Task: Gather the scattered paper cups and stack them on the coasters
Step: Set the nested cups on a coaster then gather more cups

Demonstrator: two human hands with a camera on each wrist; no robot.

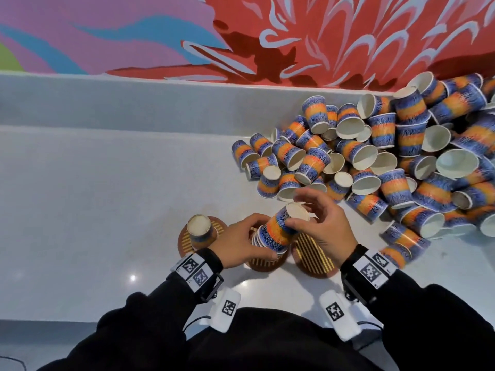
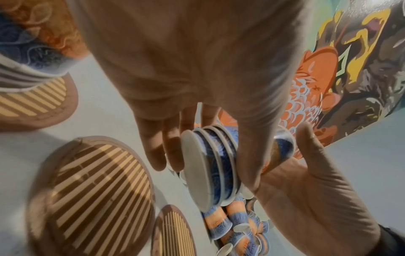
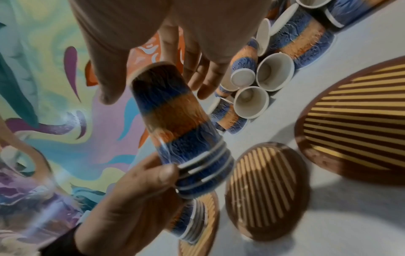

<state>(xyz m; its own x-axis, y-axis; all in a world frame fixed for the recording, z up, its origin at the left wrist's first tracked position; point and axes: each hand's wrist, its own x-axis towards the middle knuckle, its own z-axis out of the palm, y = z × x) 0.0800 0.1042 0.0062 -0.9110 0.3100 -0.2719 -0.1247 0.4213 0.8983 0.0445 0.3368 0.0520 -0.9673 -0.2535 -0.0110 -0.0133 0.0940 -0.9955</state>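
Observation:
I hold a tilted, upside-down stack of nested blue-and-orange paper cups (image 1: 278, 232) (image 3: 181, 131) over the middle coaster (image 1: 263, 265). My left hand (image 1: 261, 236) (image 2: 203, 164) grips its rim end, thumb on the near side. My right hand (image 1: 294, 210) (image 3: 155, 93) curls round its base end, with the thumb on the side wall. The left coaster (image 1: 184, 241) carries another upside-down cup stack (image 1: 199, 228). The right coaster (image 1: 313, 257) is bare. A big heap of loose cups (image 1: 375, 162) lies to the right.
The white counter (image 1: 107, 196) meets a raised ledge (image 1: 134, 103) below a painted mural wall at the back. Loose cups reach close to the right coaster, one near my right wrist (image 1: 401, 250). The counter's front edge runs along my sleeves.

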